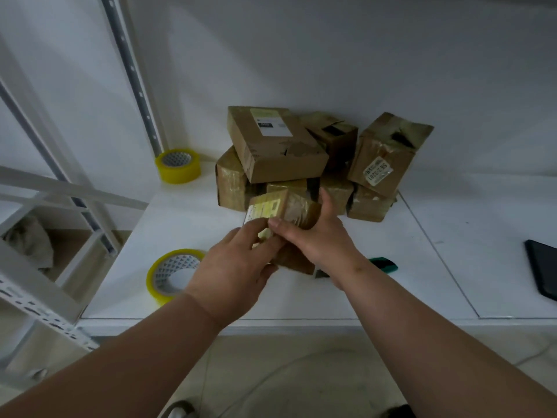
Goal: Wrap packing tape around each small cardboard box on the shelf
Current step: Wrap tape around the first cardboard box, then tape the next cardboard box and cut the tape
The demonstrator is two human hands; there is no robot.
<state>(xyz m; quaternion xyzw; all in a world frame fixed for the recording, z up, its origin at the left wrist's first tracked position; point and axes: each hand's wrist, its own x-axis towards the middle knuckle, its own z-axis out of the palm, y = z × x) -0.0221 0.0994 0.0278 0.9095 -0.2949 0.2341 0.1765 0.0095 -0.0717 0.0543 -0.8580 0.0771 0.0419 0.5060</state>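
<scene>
A small taped cardboard box (284,211) with a yellowish label is held just above the white shelf (391,267), in front of a pile of boxes. My left hand (232,270) grips its near left corner, thumb over the label. My right hand (319,236) holds its right side, thumb on the front and fingers curled behind it. A roll of yellow packing tape (171,274) lies flat on the shelf left of my left hand. A second tape roll (177,165) sits at the back left by the upright.
Several stacked cardboard boxes (274,143) crowd the back of the shelf, one tilted at the right (385,155). A green-handled tool (384,263) lies behind my right forearm. A dark flat object (542,267) sits at the right edge. Metal shelf uprights (132,73) stand left.
</scene>
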